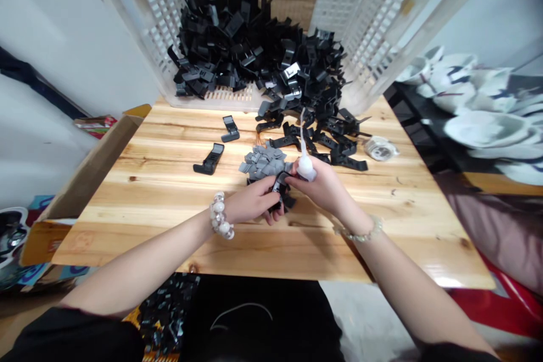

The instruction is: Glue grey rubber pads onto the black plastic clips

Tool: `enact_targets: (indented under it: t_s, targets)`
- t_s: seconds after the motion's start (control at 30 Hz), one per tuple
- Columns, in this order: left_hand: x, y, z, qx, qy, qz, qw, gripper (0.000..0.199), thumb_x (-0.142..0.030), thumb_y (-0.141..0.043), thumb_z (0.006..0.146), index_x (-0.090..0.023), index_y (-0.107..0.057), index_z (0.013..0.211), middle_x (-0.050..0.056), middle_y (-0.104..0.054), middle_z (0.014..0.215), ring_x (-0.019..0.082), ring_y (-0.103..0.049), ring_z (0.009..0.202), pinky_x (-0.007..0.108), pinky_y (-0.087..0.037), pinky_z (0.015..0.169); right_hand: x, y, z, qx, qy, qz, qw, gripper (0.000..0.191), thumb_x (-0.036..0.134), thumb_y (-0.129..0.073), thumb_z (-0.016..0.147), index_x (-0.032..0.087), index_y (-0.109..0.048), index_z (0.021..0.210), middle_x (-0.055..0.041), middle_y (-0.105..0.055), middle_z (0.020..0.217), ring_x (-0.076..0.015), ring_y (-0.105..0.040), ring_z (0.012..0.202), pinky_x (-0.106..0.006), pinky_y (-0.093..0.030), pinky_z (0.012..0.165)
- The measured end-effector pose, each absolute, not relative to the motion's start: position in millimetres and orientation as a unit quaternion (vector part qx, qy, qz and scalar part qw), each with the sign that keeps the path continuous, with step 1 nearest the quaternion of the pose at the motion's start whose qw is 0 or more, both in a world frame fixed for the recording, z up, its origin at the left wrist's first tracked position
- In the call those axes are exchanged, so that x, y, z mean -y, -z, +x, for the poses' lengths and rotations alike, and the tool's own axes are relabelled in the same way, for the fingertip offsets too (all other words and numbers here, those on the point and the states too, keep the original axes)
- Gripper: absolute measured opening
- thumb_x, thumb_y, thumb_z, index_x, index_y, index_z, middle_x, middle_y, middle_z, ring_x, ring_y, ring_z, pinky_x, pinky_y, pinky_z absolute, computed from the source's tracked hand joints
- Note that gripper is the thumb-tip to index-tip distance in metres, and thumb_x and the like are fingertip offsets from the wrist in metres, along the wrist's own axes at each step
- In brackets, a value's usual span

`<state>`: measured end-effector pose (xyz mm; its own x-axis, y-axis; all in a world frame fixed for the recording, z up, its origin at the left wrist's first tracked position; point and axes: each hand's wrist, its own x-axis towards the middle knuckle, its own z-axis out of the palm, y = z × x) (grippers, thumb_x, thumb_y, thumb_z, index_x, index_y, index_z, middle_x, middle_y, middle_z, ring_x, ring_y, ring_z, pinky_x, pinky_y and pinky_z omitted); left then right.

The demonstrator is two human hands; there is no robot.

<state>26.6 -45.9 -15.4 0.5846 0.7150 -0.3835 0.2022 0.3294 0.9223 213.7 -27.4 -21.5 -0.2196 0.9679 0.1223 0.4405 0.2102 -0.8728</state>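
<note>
My left hand [257, 201] is closed around a black plastic clip-shaped part [280, 184] over the middle of the wooden table. In my right hand [320, 184] is a small white bottle [305, 167] with a long thin nozzle that points up and away. The thumb and fingertips of that hand also touch the black part. Just beyond my hands lies a pile of flat grey pieces [265, 161]. Two bent black parts rest to the left, one nearer [209, 159] and one farther [229, 128].
A white plastic basket [250, 95] lies open toward me, with a heap of black parts [254, 34] spilling onto the table [165, 181]. At the right is a roll of clear tape [380, 148]. White bowls [487, 130] stand on a side shelf. A cardboard box [97, 164] is at the left.
</note>
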Motion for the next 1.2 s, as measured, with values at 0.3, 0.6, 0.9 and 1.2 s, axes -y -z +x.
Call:
enact_targets:
  t_s: [0.3, 0.6, 0.9, 1.2]
  targets:
    - [46.0, 13.1, 22.7, -0.406, -0.171, 0.54, 0.718, 0.013, -0.03, -0.056, 0.089, -0.018, -0.05, 0.087, 0.002, -0.069, 0.07, 0.013, -0.067, 0.059, 0.025, -0.056, 0.058, 29.1, 12.4, 218.2, 0.719, -0.352, -0.49, 0.345, 0.019, 0.023, -0.07, 0.071, 0.021, -0.051, 0.074, 0.0001, -0.057, 0.073, -0.0152, -0.05, 0.066, -0.03, -0.043, 0.062]
    - [46.0, 11.3, 21.8, -0.419, -0.209, 0.515, 0.718, 0.041, -0.053, -0.046, 0.093, -0.014, -0.057, 0.091, 0.007, -0.071, 0.073, 0.013, -0.064, 0.051, 0.021, -0.049, 0.048, 33.1, 9.1, 216.3, 0.68, -0.431, -0.464, 0.369, 0.021, 0.023, -0.073, 0.07, 0.021, -0.052, 0.074, -0.0002, -0.058, 0.074, -0.0152, -0.056, 0.065, -0.031, -0.048, 0.061]
    - [42.5, 4.1, 20.7, -0.4, -0.217, 0.56, 0.693, 0.038, -0.041, -0.044, 0.094, -0.014, -0.056, 0.071, 0.002, -0.062, 0.061, 0.01, -0.057, 0.046, 0.022, -0.044, 0.048, 35.9, 9.7, 212.4, 0.695, -0.407, -0.443, 0.395, 0.018, 0.022, -0.072, 0.073, 0.021, -0.054, 0.075, 0.0002, -0.057, 0.074, -0.0146, -0.053, 0.065, -0.031, -0.045, 0.061]
    - [45.2, 0.6, 21.1, -0.409, -0.219, 0.544, 0.699, 0.034, -0.033, -0.044, 0.095, -0.014, -0.055, 0.069, 0.001, -0.061, 0.059, 0.009, -0.054, 0.044, 0.022, -0.042, 0.047, 35.3, 11.6, 210.7, 0.692, -0.42, -0.437, 0.392, 0.017, 0.022, -0.071, 0.074, 0.021, -0.053, 0.076, 0.0014, -0.055, 0.073, -0.0135, -0.05, 0.065, -0.029, -0.042, 0.06]
